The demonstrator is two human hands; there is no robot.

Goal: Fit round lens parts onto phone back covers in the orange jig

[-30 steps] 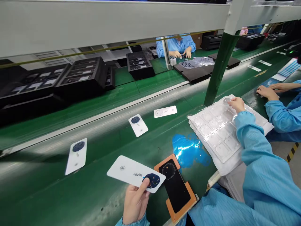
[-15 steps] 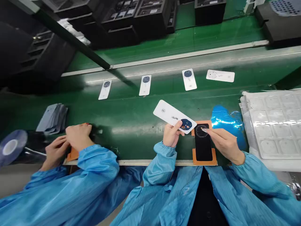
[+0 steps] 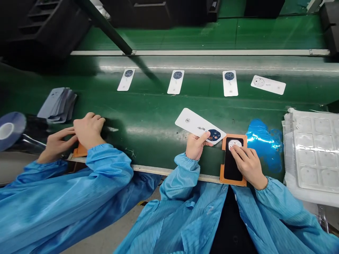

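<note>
It's a factory floor, right at an assembly line! A long green bench point(image 3: 148, 141) sweeps across the frame, white cards point(image 3: 175, 86) spaced along its upper half. Black bins point(image 3: 159, 16) crowd the top edge; an orange holder point(image 3: 222, 173) sits right of centre, a pocketed clear tray point(image 3: 316, 155) far right. And lower left, a co-worker point(image 3: 84, 201) in blue workwear, at the same bench!

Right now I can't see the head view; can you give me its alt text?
The left hand holds a white card with a dark round patch; the right hand touches a pale round piece on a black plate in an orange frame. Blue film and a clear tray lie to the right, four more white cards beyond, a co-worker's hands at left.
</note>
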